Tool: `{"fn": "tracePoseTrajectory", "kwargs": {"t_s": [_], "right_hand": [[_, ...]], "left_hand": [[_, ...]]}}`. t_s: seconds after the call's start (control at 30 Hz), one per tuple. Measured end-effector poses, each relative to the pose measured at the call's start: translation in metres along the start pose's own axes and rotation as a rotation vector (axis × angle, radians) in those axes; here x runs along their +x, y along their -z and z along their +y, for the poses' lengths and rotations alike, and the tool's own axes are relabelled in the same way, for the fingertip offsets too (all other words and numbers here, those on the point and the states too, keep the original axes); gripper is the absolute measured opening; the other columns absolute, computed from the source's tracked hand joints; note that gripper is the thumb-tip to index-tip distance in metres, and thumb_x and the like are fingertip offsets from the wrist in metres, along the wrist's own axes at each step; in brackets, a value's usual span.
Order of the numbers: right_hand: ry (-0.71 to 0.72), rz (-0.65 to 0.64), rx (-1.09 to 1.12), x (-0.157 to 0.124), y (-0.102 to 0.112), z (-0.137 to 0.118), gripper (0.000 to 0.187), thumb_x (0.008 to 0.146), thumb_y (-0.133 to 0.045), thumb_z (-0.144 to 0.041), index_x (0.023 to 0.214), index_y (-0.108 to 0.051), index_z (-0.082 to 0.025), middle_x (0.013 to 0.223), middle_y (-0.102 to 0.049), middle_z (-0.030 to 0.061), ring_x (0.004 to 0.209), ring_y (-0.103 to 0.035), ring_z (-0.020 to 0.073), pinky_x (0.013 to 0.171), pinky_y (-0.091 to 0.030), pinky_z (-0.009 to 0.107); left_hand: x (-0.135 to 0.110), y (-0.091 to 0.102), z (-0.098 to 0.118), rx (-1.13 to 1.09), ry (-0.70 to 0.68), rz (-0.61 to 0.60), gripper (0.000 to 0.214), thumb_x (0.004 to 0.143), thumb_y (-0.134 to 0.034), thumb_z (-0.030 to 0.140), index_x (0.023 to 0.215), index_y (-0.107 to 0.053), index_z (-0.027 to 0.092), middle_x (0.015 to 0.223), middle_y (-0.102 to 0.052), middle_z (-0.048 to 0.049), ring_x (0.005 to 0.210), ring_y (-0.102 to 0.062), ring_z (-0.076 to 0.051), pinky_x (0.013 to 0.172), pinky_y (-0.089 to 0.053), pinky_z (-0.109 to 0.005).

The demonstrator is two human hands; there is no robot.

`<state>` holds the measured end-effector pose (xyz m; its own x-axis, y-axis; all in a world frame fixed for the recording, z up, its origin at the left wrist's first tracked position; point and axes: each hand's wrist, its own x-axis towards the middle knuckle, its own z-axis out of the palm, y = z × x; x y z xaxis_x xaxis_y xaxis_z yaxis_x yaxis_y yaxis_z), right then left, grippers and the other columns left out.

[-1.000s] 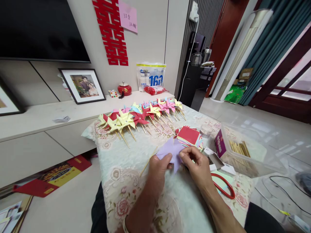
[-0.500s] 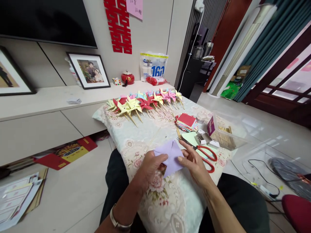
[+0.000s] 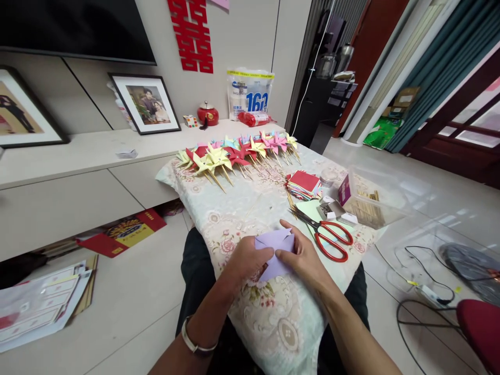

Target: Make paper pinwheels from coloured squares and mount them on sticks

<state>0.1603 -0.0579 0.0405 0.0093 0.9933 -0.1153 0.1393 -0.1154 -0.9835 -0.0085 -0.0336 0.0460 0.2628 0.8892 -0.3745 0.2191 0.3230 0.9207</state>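
Note:
A square of purple paper (image 3: 275, 267), cut in from its corners, is held just above the near part of the flowered tablecloth. My left hand (image 3: 247, 259) pinches its left side, thumb on top. On the right side my right hand (image 3: 303, 256) grips the paper, its thumb near the middle and close to the left thumb. Red-handled scissors (image 3: 321, 225) lie to the right of my right hand, blades apart, partly over light green paper (image 3: 308, 209). Beyond them sits a stack of coloured paper squares (image 3: 304, 183).
Finished paper pinwheels (image 3: 238, 153) on sticks lie along the table's far side. To the right are a small open box (image 3: 332, 209) of metal pieces and a clear plastic bin (image 3: 385, 211) with sticks. Behind stands a low cabinet (image 3: 97, 148) with framed photos.
My right hand has shifted in and closed on the paper's right edge, its thumb now beside the left one. The paper's cut flaps have tilted. The camera view has turned slightly.

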Motion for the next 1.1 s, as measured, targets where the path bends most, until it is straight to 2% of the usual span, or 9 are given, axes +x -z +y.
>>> {"fn": "tracePoseTrajectory", "kwargs": {"t_s": [0.13,0.3,0.4,0.53,0.8,1.0,1.1], "right_hand": [[0.001,0.023,0.046,0.002,0.001,0.004,0.08,0.068,-0.07,-0.018,0.145,-0.048,-0.018,0.114,-0.068,0.007,0.093,-0.063,0.0228,0.076,-0.049,0.031],[0.015,0.079,0.234,0.003,-0.001,0.012,0.081,0.067,-0.074,-0.02,0.143,-0.047,-0.017,0.11,-0.069,0.0061,0.092,-0.064,0.0224,0.078,-0.049,0.031],[0.038,0.08,0.302,0.004,-0.003,0.016,0.079,0.068,-0.076,-0.021,0.142,-0.047,-0.018,0.107,-0.069,0.0051,0.088,-0.064,0.0215,0.077,-0.049,0.031],[0.058,0.066,0.301,0.004,-0.004,0.018,0.078,0.071,-0.076,-0.024,0.142,-0.046,-0.017,0.104,-0.07,0.0048,0.087,-0.065,0.0217,0.077,-0.049,0.032],[0.073,0.058,0.222,0.002,-0.001,0.019,0.076,0.072,-0.076,-0.028,0.141,-0.048,-0.017,0.113,-0.07,0.0074,0.095,-0.065,0.0244,0.083,-0.051,0.035],[0.069,0.069,0.284,-0.001,-0.001,0.022,0.076,0.073,-0.078,-0.03,0.142,-0.049,-0.018,0.109,-0.07,0.0071,0.094,-0.066,0.0238,0.082,-0.051,0.035],[0.16,0.207,0.353,-0.004,0.0,0.028,0.066,0.078,-0.077,-0.032,0.139,-0.053,-0.023,0.107,-0.068,0.0062,0.093,-0.064,0.0215,0.083,-0.051,0.036]], "left_hand": [[0.001,-0.001,-0.004,-0.068,-0.028,-0.012,0.017,0.072,-0.068,0.027,0.081,-0.071,0.013,0.059,-0.063,-0.0011,0.057,-0.057,-0.017,0.051,-0.042,-0.026],[-0.001,-0.008,-0.006,-0.339,-0.128,-0.114,0.041,0.069,-0.071,0.025,0.109,-0.07,0.015,0.081,-0.074,-0.0038,0.078,-0.066,-0.02,0.069,-0.051,-0.029],[-0.001,-0.015,-0.005,-0.394,-0.126,-0.078,0.038,0.065,-0.072,0.023,0.102,-0.07,0.014,0.082,-0.074,-0.0047,0.078,-0.067,-0.021,0.071,-0.051,-0.029],[0.003,-0.021,-0.005,-0.356,-0.107,0.018,0.03,0.063,-0.072,0.025,0.089,-0.071,0.012,0.076,-0.073,-0.005,0.067,-0.063,-0.019,0.062,-0.048,-0.028],[0.009,-0.02,-0.015,-0.262,-0.083,0.066,0.024,0.066,-0.072,0.028,0.085,-0.07,0.014,0.071,-0.07,-0.0035,0.066,-0.063,-0.02,0.057,-0.045,-0.026],[0.007,-0.019,-0.013,-0.273,-0.082,0.023,0.025,0.066,-0.07,0.026,0.088,-0.071,0.013,0.072,-0.07,-0.0038,0.063,-0.06,-0.018,0.058,-0.045,-0.027],[0.006,-0.015,-0.004,-0.372,-0.068,-0.026,0.025,0.066,-0.07,0.025,0.088,-0.071,0.012,0.07,-0.069,-0.0025,0.059,-0.057,-0.015,0.058,-0.043,-0.025]]}}
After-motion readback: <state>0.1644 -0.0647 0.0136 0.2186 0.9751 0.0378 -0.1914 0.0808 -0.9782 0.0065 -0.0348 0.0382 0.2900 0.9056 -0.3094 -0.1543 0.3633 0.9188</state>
